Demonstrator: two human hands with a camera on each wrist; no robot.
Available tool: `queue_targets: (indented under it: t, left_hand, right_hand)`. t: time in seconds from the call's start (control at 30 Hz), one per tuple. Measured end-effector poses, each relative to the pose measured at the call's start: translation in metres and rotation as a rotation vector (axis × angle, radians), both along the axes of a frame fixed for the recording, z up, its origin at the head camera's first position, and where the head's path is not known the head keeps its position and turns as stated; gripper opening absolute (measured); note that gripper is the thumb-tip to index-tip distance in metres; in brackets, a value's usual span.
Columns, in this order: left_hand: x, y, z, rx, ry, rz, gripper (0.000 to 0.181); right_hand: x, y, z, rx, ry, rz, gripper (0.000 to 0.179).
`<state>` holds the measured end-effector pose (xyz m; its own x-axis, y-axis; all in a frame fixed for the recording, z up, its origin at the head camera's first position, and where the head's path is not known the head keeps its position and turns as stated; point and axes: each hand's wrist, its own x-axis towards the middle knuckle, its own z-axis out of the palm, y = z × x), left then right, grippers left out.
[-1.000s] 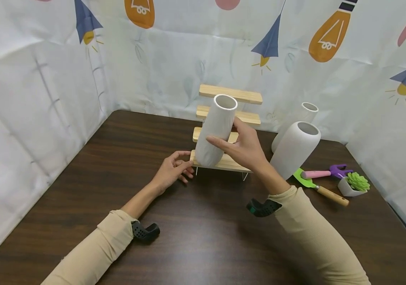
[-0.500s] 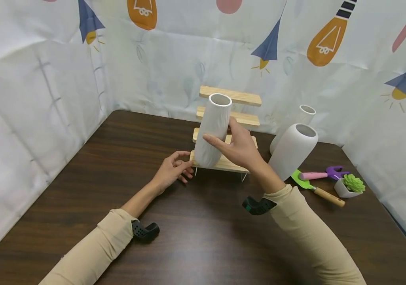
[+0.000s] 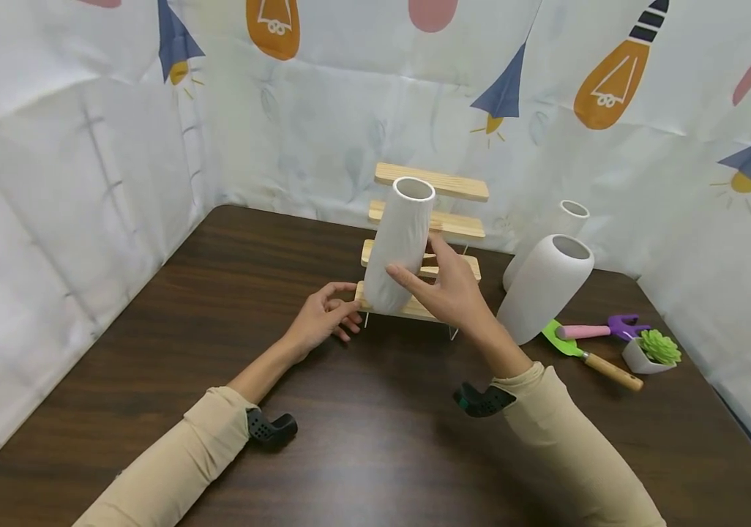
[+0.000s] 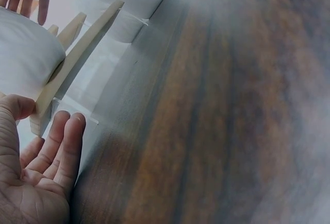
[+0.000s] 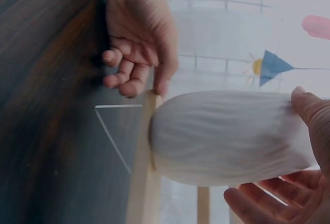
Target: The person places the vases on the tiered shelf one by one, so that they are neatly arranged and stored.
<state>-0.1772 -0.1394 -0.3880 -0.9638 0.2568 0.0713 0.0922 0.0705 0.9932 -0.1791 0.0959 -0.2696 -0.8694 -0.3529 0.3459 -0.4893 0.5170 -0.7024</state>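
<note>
A ribbed white vase (image 3: pixel 397 249) stands on the lowest board of a tiered wooden shelf (image 3: pixel 423 309), near its left end. My right hand (image 3: pixel 449 287) holds the vase from the right, thumb across its front and fingers behind. In the right wrist view, the vase's rounded base (image 5: pixel 170 136) meets the board. My left hand (image 3: pixel 321 316) pinches the left end of that same board. The left wrist view has its thumb (image 4: pixel 19 105) against the board end (image 4: pixel 44 105), other fingers below and beside it. Part of the upper boards is hidden behind the vase.
Two more white vases, a smooth one (image 3: pixel 543 289) and one behind it (image 3: pixel 563 219), stand right of the shelf. Beyond my right arm lie a green trowel (image 3: pixel 602 366), a pink-handled purple hand fork (image 3: pixel 593 331) and a potted succulent (image 3: pixel 654 351). A patterned curtain (image 3: pixel 323 132) closes the back.
The vase's top has shifted slightly left with my right hand, while its base stays over the lowest board. My left hand keeps its place at the board end. The head view has shifted a little.
</note>
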Motion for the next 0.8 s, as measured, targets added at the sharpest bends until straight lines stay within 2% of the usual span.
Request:
queue_targets:
  t: [0.17, 0.3, 0.47, 0.8]
  left_hand:
    - [-0.001, 0.002, 0.0, -0.003, -0.002, -0.006, 0.048]
    - [-0.002, 0.002, 0.0, 0.004, -0.009, -0.001, 0.049]
    - [-0.002, 0.001, 0.002, 0.013, -0.013, -0.005, 0.048]
    - [-0.002, 0.001, 0.0, 0.019, -0.006, -0.013, 0.048]
  right_hand:
    - [0.008, 0.011, -0.01, 0.019, -0.042, -0.022, 0.066]
    - [0.015, 0.02, -0.018, 0.06, -0.064, -0.013, 0.059]
    - [0.029, 0.034, -0.029, 0.103, -0.057, 0.016, 0.05]
    - [0.058, 0.058, -0.054, 0.193, -0.068, 0.067, 0.043]
